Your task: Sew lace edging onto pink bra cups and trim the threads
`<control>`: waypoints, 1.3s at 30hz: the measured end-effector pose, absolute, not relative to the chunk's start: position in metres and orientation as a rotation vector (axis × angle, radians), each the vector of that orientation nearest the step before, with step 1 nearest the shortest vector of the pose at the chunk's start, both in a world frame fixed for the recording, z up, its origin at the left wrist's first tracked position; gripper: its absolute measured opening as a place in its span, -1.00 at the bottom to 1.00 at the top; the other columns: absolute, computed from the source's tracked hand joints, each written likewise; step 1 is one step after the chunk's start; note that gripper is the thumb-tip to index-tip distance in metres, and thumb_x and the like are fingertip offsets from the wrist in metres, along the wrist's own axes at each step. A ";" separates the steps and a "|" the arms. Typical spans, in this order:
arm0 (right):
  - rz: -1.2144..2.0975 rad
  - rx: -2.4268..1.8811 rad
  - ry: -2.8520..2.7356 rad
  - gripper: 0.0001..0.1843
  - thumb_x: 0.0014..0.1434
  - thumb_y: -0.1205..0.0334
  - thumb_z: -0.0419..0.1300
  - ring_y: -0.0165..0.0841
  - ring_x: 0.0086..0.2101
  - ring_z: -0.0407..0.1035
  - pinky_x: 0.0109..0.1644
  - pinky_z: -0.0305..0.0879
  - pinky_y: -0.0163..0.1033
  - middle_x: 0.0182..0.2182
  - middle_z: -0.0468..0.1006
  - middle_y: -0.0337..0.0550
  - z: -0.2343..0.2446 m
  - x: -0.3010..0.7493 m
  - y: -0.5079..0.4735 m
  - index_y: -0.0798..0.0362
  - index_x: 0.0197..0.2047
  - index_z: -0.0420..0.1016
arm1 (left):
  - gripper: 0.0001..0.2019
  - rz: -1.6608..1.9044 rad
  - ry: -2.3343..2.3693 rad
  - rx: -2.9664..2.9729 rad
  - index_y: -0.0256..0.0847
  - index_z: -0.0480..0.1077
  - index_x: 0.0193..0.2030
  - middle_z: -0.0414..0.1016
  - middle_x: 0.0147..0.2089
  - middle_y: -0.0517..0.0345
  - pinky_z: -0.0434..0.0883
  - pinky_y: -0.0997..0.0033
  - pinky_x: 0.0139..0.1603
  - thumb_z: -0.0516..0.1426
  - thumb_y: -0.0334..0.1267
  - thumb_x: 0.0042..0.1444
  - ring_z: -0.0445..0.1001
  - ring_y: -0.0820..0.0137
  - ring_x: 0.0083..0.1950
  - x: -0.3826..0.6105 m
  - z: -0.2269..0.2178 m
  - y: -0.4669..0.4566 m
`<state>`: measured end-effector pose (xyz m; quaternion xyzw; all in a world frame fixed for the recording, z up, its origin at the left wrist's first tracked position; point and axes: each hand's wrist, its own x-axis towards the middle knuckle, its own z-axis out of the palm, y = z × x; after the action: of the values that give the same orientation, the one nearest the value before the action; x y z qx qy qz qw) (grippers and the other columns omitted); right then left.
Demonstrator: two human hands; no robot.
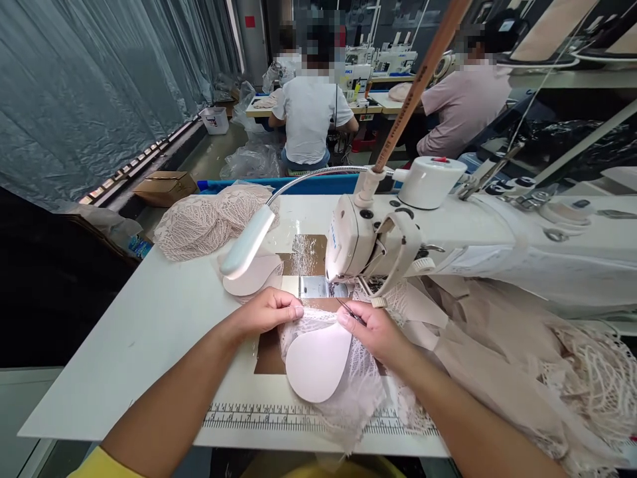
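Observation:
My left hand [269,311] pinches the upper left edge of a pale lace piece [365,362] between thumb and forefinger. A smooth, white, rounded pad [318,365] lies on that lace, between my hands. My right hand [375,330] is closed around a small dark pointed metal tool [351,309], either snips or tweezers. Its thumb and finger also hold the lace's upper right edge. Just beyond my fingers are the needle and presser foot of the white sewing machine [348,242].
Bundled lace [213,219] and another white pad [251,275] lie at the left, under a lamp [249,242]. Beige fabric [488,338] is heaped at right. A printed ruler [259,418] runs along the table's front edge. Several people sit farther back.

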<state>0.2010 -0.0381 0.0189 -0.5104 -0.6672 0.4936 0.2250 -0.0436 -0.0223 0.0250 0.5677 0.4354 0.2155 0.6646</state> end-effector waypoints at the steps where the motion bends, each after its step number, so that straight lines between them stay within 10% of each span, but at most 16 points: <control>1: 1.346 -1.408 -1.837 -0.67 0.20 -0.03 0.05 -0.40 -0.52 0.18 -0.41 0.14 -0.33 -0.61 0.23 -0.35 0.019 0.201 -0.038 0.02 -0.43 0.34 | -0.63 0.491 0.984 1.278 -0.32 0.34 -0.51 0.27 -0.52 0.23 0.12 0.53 -0.43 0.20 -0.02 0.08 0.18 0.53 -0.48 -0.043 0.025 -0.022; 11: 1.148 -1.440 -1.904 -0.59 0.24 -0.02 -0.02 -0.45 -0.53 -0.04 -0.46 -0.08 -0.33 -0.60 -0.02 -0.37 0.018 0.200 -0.039 0.00 -0.54 0.01 | -0.67 0.438 0.988 1.225 -0.34 0.46 -0.36 0.34 -0.47 0.21 0.18 0.51 -0.39 0.27 -0.04 -0.02 0.22 0.52 -0.44 -0.042 0.029 -0.020; 26: 0.952 -1.544 -2.076 -0.58 0.28 -0.05 -0.06 -0.44 -0.57 0.06 -0.46 -0.08 -0.33 -0.65 0.06 -0.39 0.019 0.199 -0.040 0.01 -0.52 0.09 | -0.61 0.421 0.956 1.297 -0.30 0.25 -0.52 0.09 -0.54 0.31 0.02 0.52 -0.45 0.13 -0.01 0.15 0.02 0.55 -0.48 -0.044 0.029 -0.022; 39: 0.796 -1.478 -2.157 -0.61 0.29 0.04 -0.05 -0.41 -0.57 0.23 -0.48 0.04 -0.32 -0.65 0.26 -0.35 0.020 0.194 -0.041 0.01 -0.54 0.17 | -0.65 0.456 0.920 1.234 -0.36 0.48 -0.24 0.47 -0.34 0.10 0.28 0.50 -0.32 0.30 -0.08 -0.02 0.36 0.44 -0.35 -0.039 0.023 -0.023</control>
<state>0.1940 -0.0409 0.0204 -0.5295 -0.7727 0.2852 0.2027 -0.0391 -0.0232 0.0231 0.5530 0.4122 0.2042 0.6946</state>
